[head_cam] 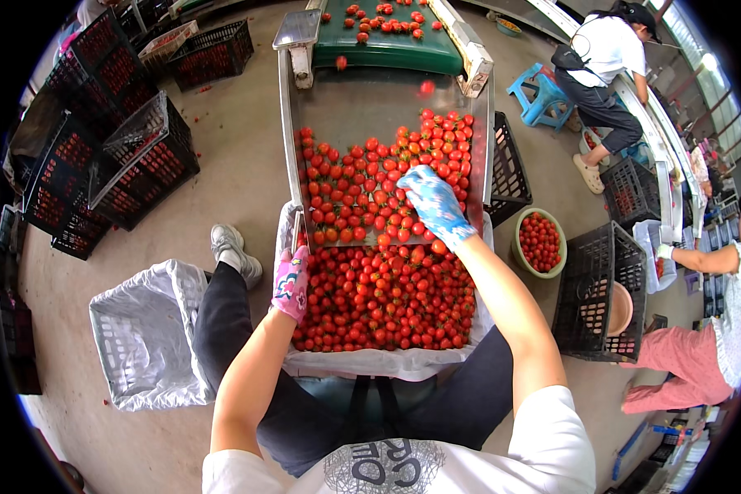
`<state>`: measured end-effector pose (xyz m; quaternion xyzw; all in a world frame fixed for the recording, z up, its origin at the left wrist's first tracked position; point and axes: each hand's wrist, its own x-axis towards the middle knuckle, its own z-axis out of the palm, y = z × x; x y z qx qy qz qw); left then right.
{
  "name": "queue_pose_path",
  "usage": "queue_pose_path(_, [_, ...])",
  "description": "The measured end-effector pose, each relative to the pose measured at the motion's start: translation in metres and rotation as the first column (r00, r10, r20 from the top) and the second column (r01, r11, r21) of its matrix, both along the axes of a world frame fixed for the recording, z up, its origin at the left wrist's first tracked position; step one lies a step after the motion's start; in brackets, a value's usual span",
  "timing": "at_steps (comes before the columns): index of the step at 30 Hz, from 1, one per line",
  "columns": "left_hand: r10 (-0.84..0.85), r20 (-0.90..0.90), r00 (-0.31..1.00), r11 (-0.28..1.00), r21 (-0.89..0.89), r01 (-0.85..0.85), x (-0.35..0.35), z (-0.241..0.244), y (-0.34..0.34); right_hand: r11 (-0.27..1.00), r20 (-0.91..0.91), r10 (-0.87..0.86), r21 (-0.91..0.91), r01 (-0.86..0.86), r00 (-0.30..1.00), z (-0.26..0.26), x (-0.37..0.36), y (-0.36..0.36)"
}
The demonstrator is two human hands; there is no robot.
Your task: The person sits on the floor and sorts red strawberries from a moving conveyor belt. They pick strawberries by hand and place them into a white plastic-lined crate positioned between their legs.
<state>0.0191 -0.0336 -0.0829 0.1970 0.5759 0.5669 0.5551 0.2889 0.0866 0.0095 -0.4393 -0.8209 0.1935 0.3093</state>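
Observation:
My left hand (291, 281), in a pink floral glove, grips the lower end of the metal chute's left side wall (289, 136). My right hand (433, 204), in a blue floral glove, is over the cherry tomatoes (352, 185) spread on the chute. Its fingers are curled down, and whether a tomato is between them is hidden. Below the chute's lip, a crate with a white plastic liner (383, 364) stands between my legs, heaped with red cherry tomatoes (383, 302). Some of the tomatoes still carry green calyxes.
A green conveyor belt (383, 49) drops tomatoes onto the chute. At my left stands a lined crate (148, 333); black crates (148, 160) are stacked beyond. A tomato-filled basin (538, 244) and a black crate (599, 296) stand at right. Two people (611, 55) work nearby.

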Motion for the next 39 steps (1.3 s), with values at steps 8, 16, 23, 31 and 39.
queue_pose_path(8, [-0.043, -0.165, 0.985, 0.995, -0.099, 0.026, -0.006, 0.008, -0.006, 0.642, -0.347, -0.284, 0.624, 0.446, 0.894, 0.089, 0.077, -0.036])
queue_pose_path(16, [0.060, -0.090, 0.994, 0.998, 0.030, -0.058, 0.007, 0.014, 0.001, 0.671, -0.086, -0.660, 0.380, 0.637, 0.746, 0.059, 0.138, 0.003])
queue_pose_path(23, [0.016, -0.024, 1.000, 0.998, 0.062, -0.014, 0.011, 0.026, 0.007, 0.933, 0.025, -0.256, 0.268, 0.240, 0.966, 0.027, 0.034, -0.060])
queue_pose_path(31, [-0.019, -0.041, 0.999, 1.000, -0.011, 0.018, -0.002, -0.004, 0.002, 0.950, 0.198, -0.277, 0.202, 0.238, 0.940, -0.025, 0.028, -0.083])
queue_pose_path(39, [-0.012, 0.003, 1.000, 0.999, 0.046, 0.011, 0.001, 0.000, 0.007, 0.970, 0.164, -0.176, 0.195, 0.143, 0.971, -0.031, -0.008, -0.106])
